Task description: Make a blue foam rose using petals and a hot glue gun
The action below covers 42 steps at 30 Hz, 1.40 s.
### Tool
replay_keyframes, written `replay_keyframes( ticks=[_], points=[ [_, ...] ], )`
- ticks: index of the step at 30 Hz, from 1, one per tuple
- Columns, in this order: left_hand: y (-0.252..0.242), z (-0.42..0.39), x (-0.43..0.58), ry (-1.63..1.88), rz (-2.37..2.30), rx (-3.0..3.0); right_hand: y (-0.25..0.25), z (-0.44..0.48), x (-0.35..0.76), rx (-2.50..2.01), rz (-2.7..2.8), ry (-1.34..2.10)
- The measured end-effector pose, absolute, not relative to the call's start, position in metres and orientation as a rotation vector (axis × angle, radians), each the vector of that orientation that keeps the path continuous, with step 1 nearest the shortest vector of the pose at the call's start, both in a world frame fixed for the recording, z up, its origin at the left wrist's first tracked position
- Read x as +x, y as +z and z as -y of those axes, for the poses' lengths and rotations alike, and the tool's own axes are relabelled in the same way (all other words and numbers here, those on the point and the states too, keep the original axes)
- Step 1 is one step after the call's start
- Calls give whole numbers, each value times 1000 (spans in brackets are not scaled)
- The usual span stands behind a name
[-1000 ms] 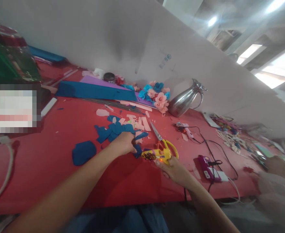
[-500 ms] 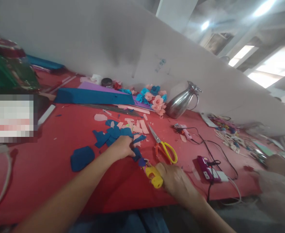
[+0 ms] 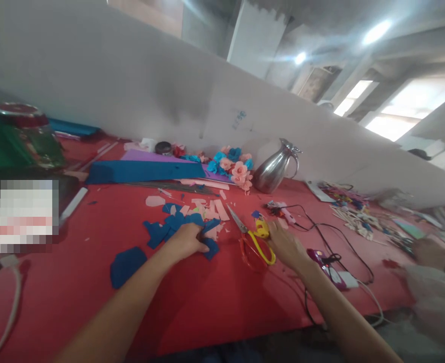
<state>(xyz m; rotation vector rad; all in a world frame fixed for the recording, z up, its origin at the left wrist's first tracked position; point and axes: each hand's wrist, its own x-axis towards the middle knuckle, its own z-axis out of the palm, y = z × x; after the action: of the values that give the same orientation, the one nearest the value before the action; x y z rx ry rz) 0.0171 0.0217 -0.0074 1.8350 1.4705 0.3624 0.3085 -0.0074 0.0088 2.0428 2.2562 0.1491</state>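
At mid bench [image 3: 184, 312], betw. front & rear edges: L grip [image 3: 186, 241] pinched together on blue paper pc. [image 3: 212, 249]; R grip [image 3: 285, 244] clamped on yellow glue gun [image 3: 261, 228], just beside scissors [image 3: 243, 227]. Steel jug [image 3: 271, 172] upright nr. rear edge.

The right hand [image 3: 285, 245] hides part of the yellow plastic glue gun [image 3: 261, 229]; pixelation obscures a whitish, boxy object [image 3: 22, 209].
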Motion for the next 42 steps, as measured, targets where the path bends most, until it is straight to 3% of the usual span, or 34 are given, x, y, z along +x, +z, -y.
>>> replay_keyframes(
  ticks=[7, 12, 23, 26, 33, 38, 42],
  points=[
    [-12, -26, 10, 628, -1433, 1683, 11, -23, 283, 2161, -2542, 177],
    [-6, -23, 10, 732, -1416, 1685, 28, -18, 205, 1801, -3006, -475],
    [-4, -23, 10, 1068, -1421, 1581, 30, -40, 177, 2117, -2841, -852],
    [-3, -22, 10, 1232, -1411, 1586, 18, -45, 181, 2461, -2825, -1239],
    [-6, -19, 18, 1300, -1217, 1288, 3, -40, 178, 2451, -2207, -2911],
    [-14, -19, 27, 1316, -1036, 1013, 13, -32, 168, 2302, -1878, -3354],
    [-20, -21, 29, 1323, -1010, 947, 17, -26, 159, 2205, -1796, -3492]
  ],
)
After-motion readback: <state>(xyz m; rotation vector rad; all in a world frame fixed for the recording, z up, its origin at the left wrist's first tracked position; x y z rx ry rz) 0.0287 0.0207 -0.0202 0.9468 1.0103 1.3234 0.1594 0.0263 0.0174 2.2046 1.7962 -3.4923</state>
